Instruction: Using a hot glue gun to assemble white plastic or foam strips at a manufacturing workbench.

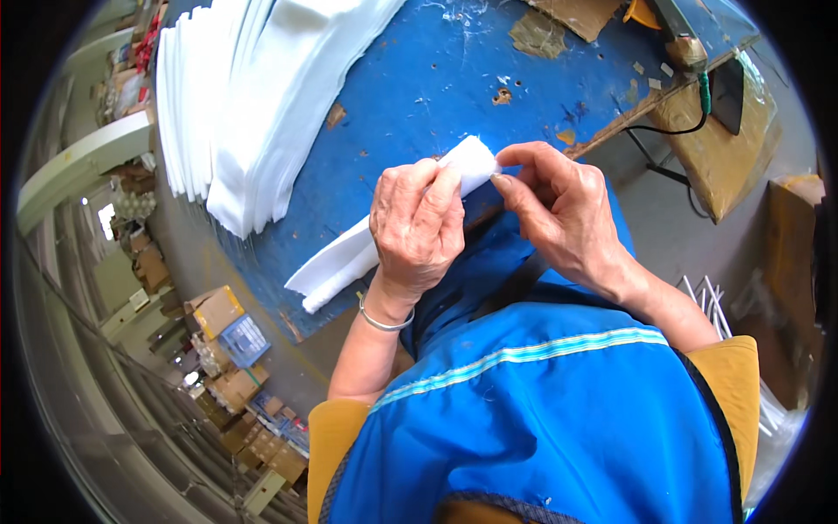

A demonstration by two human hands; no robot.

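Your left hand (417,229) sits at the centre of the frame, fingers curled over the white folded sheet (367,249), clamping its middle so that the piece stays put above the table edge; your right hand (559,214) comes in from the right with thumb and forefinger pressed together on the sheet's upper end, pinching the corner, a grip that looks meant for teasing or turning that tip while the other hand steadies the body of it

Going by size: the blue worktable (419,96) fills the upper middle of the frame, scuffed and chipped, and you hold the sheet just over its near edge. The tall stack of white sheets (236,105) lies in the upper left, fanned and well apart from your hands. Cardboard scraps (559,22) lie at the upper right, near a black cable (668,131)

Your sheet is long and narrow. Its long axis runs diagonally, from the lower left, where the free end rests near the table edge, up to the pinched tip at the centre right, so it points up and to the right
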